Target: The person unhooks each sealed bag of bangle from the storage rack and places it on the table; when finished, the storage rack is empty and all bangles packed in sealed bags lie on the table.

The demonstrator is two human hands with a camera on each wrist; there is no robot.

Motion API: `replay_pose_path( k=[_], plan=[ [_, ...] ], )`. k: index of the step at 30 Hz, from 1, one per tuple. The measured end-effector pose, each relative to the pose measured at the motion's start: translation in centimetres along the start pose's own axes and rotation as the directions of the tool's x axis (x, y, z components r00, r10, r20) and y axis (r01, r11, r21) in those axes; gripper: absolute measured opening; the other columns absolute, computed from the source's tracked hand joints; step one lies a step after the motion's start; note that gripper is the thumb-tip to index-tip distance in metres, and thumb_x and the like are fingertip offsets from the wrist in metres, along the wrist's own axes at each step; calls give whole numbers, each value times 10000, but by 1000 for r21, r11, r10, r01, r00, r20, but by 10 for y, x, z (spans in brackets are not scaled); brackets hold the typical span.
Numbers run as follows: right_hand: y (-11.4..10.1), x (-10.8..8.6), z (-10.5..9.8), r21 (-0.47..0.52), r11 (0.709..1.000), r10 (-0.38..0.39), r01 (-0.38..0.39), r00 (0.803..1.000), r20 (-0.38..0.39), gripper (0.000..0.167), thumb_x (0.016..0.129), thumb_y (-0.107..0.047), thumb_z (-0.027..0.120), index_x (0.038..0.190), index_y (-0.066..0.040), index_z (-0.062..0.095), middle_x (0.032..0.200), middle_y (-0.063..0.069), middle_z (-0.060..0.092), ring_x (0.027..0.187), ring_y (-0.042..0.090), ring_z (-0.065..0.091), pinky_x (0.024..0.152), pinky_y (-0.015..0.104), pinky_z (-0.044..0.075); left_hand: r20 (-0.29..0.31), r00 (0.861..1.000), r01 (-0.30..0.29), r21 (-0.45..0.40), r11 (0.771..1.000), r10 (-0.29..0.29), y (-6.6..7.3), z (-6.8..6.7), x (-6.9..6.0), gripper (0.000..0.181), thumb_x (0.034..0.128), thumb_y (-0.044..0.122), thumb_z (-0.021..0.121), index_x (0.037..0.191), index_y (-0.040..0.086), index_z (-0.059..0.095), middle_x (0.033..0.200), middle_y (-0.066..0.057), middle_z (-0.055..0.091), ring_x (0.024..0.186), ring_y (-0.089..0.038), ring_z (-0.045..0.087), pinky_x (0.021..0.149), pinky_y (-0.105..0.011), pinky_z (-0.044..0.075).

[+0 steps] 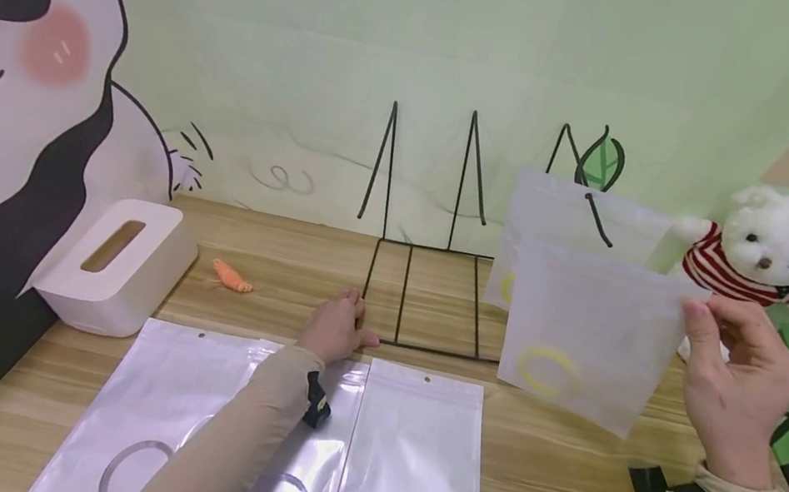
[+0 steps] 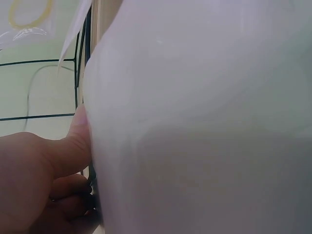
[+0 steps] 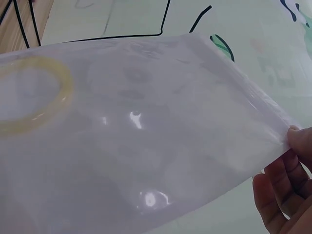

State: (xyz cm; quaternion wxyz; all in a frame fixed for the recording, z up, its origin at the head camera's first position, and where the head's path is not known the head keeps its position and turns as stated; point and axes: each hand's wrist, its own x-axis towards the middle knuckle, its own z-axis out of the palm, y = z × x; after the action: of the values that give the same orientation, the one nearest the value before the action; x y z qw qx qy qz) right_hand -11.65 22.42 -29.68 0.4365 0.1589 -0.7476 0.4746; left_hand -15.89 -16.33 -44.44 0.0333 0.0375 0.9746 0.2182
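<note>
My right hand (image 1: 742, 383) pinches the top right corner of a translucent zip bag (image 1: 599, 325) between thumb and fingers. A yellow ring (image 1: 549, 371) shows in the bag, and large in the right wrist view (image 3: 66, 92). Behind it, a second bag (image 1: 558, 210) hangs on the right hook of a black wire display rack (image 1: 403, 298), partly covered. At the rack's front left corner, my left hand (image 1: 333, 328) grips the wire, its thumb on top and fingers curled in the left wrist view. A whitish sheet (image 2: 204, 122) fills most of that view.
Several flat silvery bags with round outlines, one at the right (image 1: 422, 426), lie in front of the rack. A white tissue box (image 1: 134, 268) and a small orange object (image 1: 233, 276) stand left. A white teddy bear (image 1: 780, 250) sits at right by the wall.
</note>
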Motion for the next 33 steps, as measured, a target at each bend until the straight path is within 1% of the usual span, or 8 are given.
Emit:
replay_pose_path(
  k=[1,4,7,14,18,26,30,33],
  plan=[
    [0,0,0,2,1000,0,0,1000,1,121,865,63,679,924,168,670,884,42,680,783,19,602,727,141,462,1,1000,3,0,1000,-3,0,0,0,658,801,442,735,1253,-17,604,1485,-222,387,1310,-459,404,1100,-517,322],
    [1,-1,-1,25,1000,3,-3,1000,5,133,869,64,673,920,186,658,891,-31,665,787,33,601,733,157,461,2,1000,8,-2,1000,-8,0,0,-1,680,801,445,732,1281,-16,590,1491,-221,379,1315,-457,397,1102,-516,319],
    [3,-1,-3,32,999,-4,4,1000,5,122,864,74,673,917,183,661,889,-12,675,795,36,612,748,153,471,8,1000,14,-14,1000,-14,0,0,-2,707,801,438,733,1316,-17,567,1498,-225,362,1332,-450,377,1113,-507,302],
    [2,-3,-7,-6,1000,-16,16,1000,27,135,860,72,680,951,171,671,937,-86,677,831,22,631,768,135,477,-21,1000,-17,7,1000,17,2,-1,-3,599,811,413,749,1190,-32,618,1414,-213,469,1230,-445,490,1051,-491,392],
    [0,-4,-9,9,1000,-17,16,999,28,140,856,62,689,952,164,678,936,-49,694,822,35,639,758,138,479,-13,1000,-8,-11,1000,8,2,-3,-4,654,815,412,744,1261,-39,591,1461,-227,419,1282,-450,440,1088,-485,351],
    [-2,-7,-13,15,1000,-7,7,1000,27,142,848,73,693,918,193,660,902,-111,682,778,16,623,731,137,467,-4,1000,7,-25,1000,-7,2,-2,-4,635,819,411,744,1255,-27,594,1474,-217,406,1291,-446,432,1090,-486,349],
    [-5,-8,-15,32,999,-2,1,1000,29,110,847,97,680,916,183,670,894,-102,677,762,17,611,718,151,460,3,1000,18,-37,999,-18,1,-2,-3,646,819,414,741,1268,-24,587,1493,-212,382,1312,-444,407,1104,-483,328],
    [-7,-10,-16,12,1000,4,-5,1000,30,126,853,86,679,929,186,667,895,-104,674,754,2,605,717,138,461,5,1000,23,-42,999,-22,0,-1,-3,648,819,416,740,1270,-23,585,1498,-215,372,1321,-443,396,1109,-484,320]
  ],
)
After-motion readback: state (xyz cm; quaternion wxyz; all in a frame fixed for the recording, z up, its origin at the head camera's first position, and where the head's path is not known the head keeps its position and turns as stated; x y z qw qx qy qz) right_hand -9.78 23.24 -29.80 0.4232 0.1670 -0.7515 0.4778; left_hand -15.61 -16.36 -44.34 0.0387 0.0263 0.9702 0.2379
